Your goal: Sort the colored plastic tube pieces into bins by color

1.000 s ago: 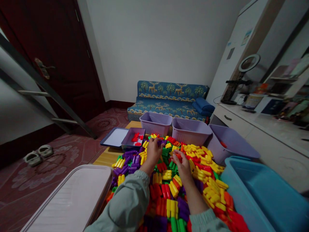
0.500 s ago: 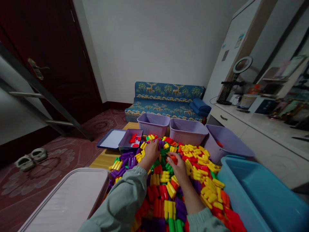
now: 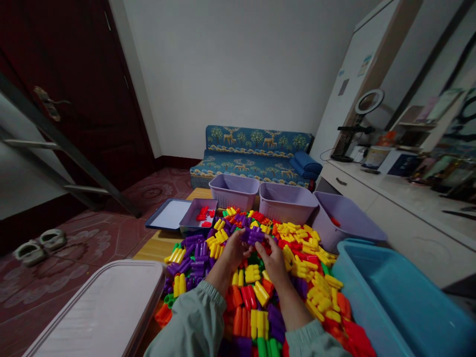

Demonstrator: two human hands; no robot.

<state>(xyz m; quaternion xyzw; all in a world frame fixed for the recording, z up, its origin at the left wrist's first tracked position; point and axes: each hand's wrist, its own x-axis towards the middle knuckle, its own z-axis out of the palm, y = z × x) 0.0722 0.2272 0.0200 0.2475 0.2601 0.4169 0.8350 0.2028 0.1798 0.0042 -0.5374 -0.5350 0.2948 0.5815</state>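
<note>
Over a heap of coloured plastic building blocks (image 3: pixel 260 292), my left hand (image 3: pixel 233 252) grips purple building blocks (image 3: pixel 254 235), which look joined together. Closed about their right end is my right hand (image 3: pixel 274 258), its thumb and fingers at the near edge. Yellow blocks (image 3: pixel 253 273) and red ones lie just below the hands. To the left of my left hand, purple and yellow blocks (image 3: pixel 201 252) are piled up. Part of the heap is hidden beneath my hands and sleeves.
Purple bins (image 3: pixel 236 193) line the far table edge. A shallow box (image 3: pixel 186 224) at left holds red blocks. A blue tub (image 3: pixel 342 270) stands at right, and a whitish lid (image 3: pixel 100 297) lies at near left. A patterned sofa (image 3: pixel 238 161) stands beyond.
My left hand has drawn back from the far part of the heap with the purple blocks. My right hand has come up beside it and taken hold of them too.
</note>
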